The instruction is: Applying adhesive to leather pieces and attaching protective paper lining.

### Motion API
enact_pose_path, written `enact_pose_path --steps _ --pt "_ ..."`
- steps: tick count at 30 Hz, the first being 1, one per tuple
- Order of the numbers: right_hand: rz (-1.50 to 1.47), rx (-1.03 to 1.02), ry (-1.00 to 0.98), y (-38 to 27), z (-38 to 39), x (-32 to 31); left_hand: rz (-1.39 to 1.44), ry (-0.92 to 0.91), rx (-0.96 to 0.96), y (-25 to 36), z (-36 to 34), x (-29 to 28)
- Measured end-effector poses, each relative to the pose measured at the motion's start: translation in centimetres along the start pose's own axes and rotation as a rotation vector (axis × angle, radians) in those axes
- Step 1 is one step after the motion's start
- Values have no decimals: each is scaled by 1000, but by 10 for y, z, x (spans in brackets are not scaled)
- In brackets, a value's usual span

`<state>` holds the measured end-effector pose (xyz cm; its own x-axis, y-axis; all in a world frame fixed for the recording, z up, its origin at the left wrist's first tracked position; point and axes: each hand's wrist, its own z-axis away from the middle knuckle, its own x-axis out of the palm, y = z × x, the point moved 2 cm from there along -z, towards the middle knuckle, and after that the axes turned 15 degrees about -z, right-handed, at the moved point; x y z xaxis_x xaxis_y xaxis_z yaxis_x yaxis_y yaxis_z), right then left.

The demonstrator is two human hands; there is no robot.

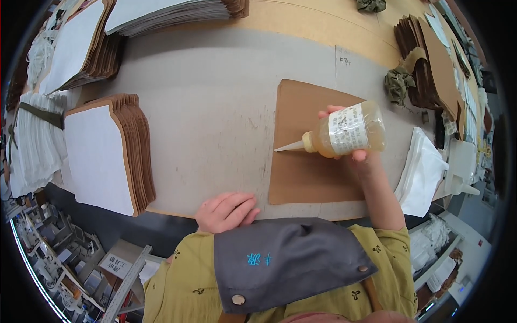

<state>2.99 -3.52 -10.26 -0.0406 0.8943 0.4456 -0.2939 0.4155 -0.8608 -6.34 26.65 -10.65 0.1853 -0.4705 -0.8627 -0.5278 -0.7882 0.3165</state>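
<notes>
My right hand [360,155] grips a clear squeeze bottle [374,126] of amber liquid, tilted on its side with a white printed label. The bottle's pale pointed nozzle [291,146] points left, its tip at the left edge of a flat brown sheet [301,183]. Whether the tip touches the sheet I cannot tell. The sheet lies on a grey work surface [215,107]. At the surface's front edge rests my left hand [227,211], its fingers together and loosely curled. I see nothing in it, and its palm side is hidden.
Stacks of brown pieces with white tops [99,159] stand at the left and far left, beside bundled white material [37,145]. On the right are upright brown pieces [433,64], a crumpled olive cloth [397,86], folded white fabric [420,177] and a white nozzled bottle [462,167].
</notes>
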Motion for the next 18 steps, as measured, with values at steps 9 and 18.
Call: enact_pose_path --steps 9,18 --pt "-156 -42 -192 22 18 -8 29 68 34 -3 3 5" --pt "-199 61 -294 30 36 6 71 58 27 -2 3 5"
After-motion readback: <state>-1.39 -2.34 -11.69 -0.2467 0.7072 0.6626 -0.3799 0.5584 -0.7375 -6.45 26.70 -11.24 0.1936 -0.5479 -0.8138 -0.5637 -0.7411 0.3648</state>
